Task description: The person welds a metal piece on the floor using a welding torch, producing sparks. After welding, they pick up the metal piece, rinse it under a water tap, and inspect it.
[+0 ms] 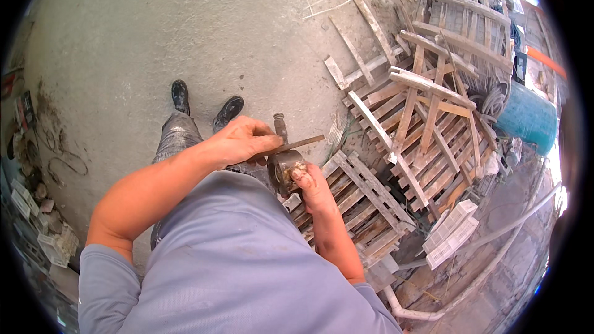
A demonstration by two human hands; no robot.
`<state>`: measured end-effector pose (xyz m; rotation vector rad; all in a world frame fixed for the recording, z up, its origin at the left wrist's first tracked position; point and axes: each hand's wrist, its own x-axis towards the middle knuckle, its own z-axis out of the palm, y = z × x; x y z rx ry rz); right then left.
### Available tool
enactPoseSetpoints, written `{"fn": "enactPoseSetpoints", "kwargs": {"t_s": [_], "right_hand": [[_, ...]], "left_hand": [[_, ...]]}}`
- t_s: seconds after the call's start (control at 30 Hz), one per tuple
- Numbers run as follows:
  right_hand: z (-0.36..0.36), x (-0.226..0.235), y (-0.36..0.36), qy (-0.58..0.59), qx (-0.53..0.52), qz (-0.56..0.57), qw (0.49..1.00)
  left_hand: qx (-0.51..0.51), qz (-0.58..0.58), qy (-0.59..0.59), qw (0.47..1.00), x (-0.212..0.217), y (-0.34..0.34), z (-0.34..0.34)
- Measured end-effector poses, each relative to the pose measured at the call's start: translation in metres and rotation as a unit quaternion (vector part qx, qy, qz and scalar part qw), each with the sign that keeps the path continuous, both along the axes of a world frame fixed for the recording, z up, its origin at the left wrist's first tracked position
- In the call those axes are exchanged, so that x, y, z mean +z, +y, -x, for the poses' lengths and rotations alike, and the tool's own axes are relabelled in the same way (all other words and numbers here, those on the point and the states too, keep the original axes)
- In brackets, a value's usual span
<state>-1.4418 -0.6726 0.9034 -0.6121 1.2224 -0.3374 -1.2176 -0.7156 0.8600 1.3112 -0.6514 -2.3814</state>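
My left hand (242,141) is closed with the thumb pressed along a flat, dark, file-like bar (308,141). The bar points to the right, its free end beyond my fingers. It crosses over a dark metal tool (282,172) with a broad rounded body and a short round stub (280,125) at its far side. My right hand (311,185) is wrapped round the near right part of that tool, with pale crumbly dirt by the thumb. Both hands are close together in front of my waist. Whether the bar touches the metal tool cannot be made out.
Grey concrete floor (130,43) spreads ahead, with my dark boots (229,110) on it. To the right lie stacked wooden pallets (427,127), loose slats, a blue drum (527,117), white crates (451,232) and a pale pipe (427,315). Clutter with a white crate (59,244) lines the left.
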Motion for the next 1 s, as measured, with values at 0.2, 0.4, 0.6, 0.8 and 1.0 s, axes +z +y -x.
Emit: {"fn": "enactPoseSetpoints", "kwargs": {"t_s": [0.2, 0.4, 0.6, 0.8, 1.0], "right_hand": [[-0.008, 0.019, -0.013, 0.275, 0.247, 0.141, 0.918], [-0.038, 0.037, -0.018, 0.477, 0.334, 0.239, 0.777], [-0.033, 0.021, -0.013, 0.475, 0.287, 0.344, 0.757], [-0.032, 0.019, -0.012, 0.465, 0.278, 0.337, 0.770], [-0.032, 0.019, -0.017, 0.465, 0.293, 0.279, 0.787]], "left_hand": [[-0.027, 0.023, -0.004, 0.999, -0.001, 0.000, -0.002], [0.057, 0.091, -0.104, 0.989, -0.017, 0.018, 0.013], [0.039, 0.175, -0.202, 0.963, -0.014, 0.018, 0.022], [0.004, 0.156, -0.249, 0.956, -0.008, 0.008, 0.018], [0.073, 0.068, -0.084, 0.991, -0.028, 0.013, 0.015]]}}
